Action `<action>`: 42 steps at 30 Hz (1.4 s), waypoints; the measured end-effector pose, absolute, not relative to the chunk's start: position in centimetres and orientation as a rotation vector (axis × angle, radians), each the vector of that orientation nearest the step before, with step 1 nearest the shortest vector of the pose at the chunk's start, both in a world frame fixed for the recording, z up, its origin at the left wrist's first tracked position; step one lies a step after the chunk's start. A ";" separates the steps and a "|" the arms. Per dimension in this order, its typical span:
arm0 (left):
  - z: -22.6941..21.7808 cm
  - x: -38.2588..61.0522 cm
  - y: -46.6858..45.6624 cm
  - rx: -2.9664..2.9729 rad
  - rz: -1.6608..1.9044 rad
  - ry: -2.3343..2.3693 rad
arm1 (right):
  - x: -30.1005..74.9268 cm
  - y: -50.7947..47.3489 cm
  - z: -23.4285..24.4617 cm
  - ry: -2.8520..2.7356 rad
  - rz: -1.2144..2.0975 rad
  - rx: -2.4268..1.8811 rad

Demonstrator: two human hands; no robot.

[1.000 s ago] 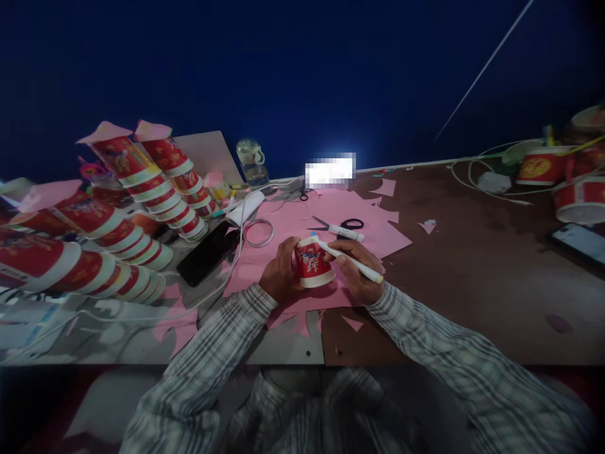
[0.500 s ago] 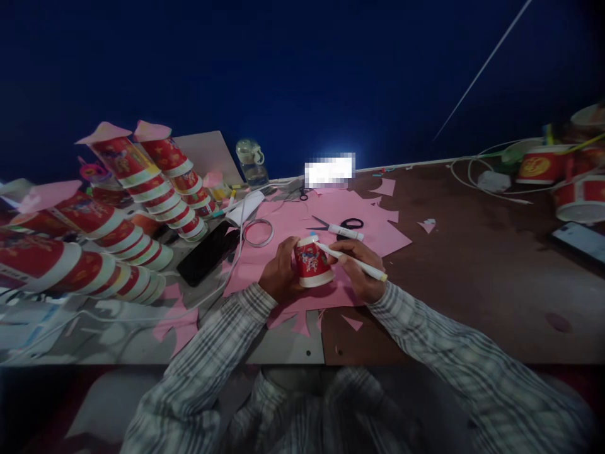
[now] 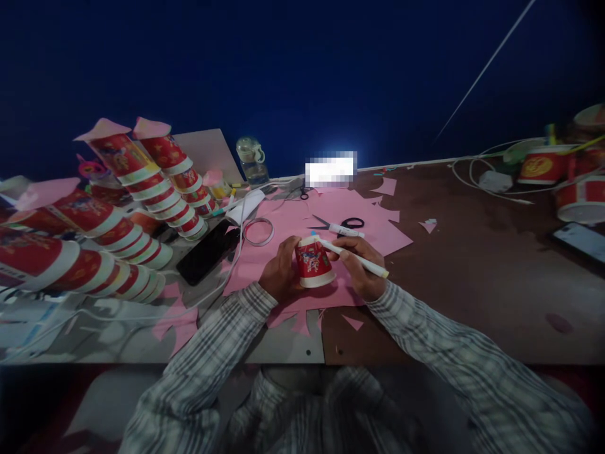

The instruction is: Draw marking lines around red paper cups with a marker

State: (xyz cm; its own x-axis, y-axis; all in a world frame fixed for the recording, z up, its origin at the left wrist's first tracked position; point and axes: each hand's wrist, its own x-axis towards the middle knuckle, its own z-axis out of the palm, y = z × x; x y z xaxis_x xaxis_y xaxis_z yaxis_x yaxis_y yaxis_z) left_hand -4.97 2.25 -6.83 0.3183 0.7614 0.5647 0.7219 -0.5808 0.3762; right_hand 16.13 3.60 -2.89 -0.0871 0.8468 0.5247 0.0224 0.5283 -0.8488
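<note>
A red paper cup (image 3: 314, 262) with a printed figure and white rims is held upside down above the pink paper (image 3: 283, 217). My left hand (image 3: 280, 270) is closed around the cup's left side. In my right hand (image 3: 363, 268) is a white marker (image 3: 363, 260) with a yellowish end, gripped like a pen. Its tip is at the cup's upper right edge; whether it touches I cannot tell. Just beyond the hands lie black-handled scissors (image 3: 352, 222) and a white tube (image 3: 346, 231), the tube across the scissors. A roll of tape (image 3: 258, 232) rests left of them.
Leaning stacks of red cups (image 3: 158, 189) with pink paper tops crowd the left. A black phone (image 3: 205, 255) and a white cable (image 3: 236, 255) lie beside them. A water bottle (image 3: 253, 162) stands at the back. At right are more cups (image 3: 539, 165) and another phone (image 3: 581, 243).
The cup has shifted very slightly to the right. The marker's tip has moved a little right along the cup's upper edge. Both hands keep their grips.
</note>
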 end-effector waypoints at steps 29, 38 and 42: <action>-6.1 -4.4 2.0 2.540 1.222 1.465 | 16.7 3.9 -4.4 -1.305 1.050 -0.746; -6.3 -4.6 2.3 2.580 1.230 1.430 | 16.5 3.2 -2.8 -1.536 0.865 -0.799; -6.3 -4.7 2.2 2.521 1.213 1.436 | 16.4 3.5 -3.0 -1.416 0.946 -0.870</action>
State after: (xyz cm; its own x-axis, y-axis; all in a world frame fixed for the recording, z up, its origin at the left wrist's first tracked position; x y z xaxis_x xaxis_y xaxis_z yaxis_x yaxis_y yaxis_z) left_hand -4.66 2.23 -6.28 0.2857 0.7311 0.6196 0.7332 -0.5831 0.3499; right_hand 16.41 3.50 -3.00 -0.0585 0.9158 0.3973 -0.0167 0.3971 -0.9176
